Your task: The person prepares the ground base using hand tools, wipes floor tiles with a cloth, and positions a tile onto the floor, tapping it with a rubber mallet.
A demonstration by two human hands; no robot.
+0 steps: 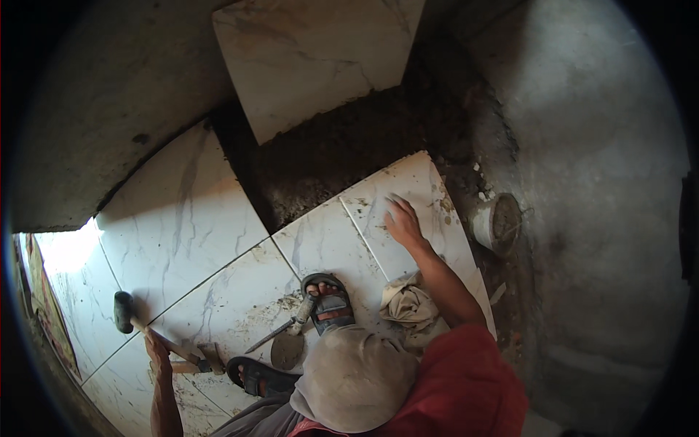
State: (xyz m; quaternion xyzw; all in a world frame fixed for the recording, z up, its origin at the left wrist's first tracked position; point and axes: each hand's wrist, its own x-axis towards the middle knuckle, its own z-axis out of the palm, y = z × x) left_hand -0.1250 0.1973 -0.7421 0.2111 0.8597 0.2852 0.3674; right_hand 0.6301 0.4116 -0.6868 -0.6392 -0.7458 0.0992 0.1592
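The left hand (156, 349) is wrapped around the handle of a mallet (124, 313) with a dark head, low on the left above the tile floor (218, 280). The right hand (403, 221) holds nothing and is spread over a white tile (453, 237) with gray streaks, next to the dark dirt (429, 109). A crumpled cloth (406, 302) lies near the right arm. A bucket (502, 222) stands just past the tile.

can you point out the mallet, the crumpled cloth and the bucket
Mallet (124, 313): head view, on its dark head.
Crumpled cloth (408, 302): head view, on its folded middle.
Bucket (483, 224): head view, on its pale outer wall.
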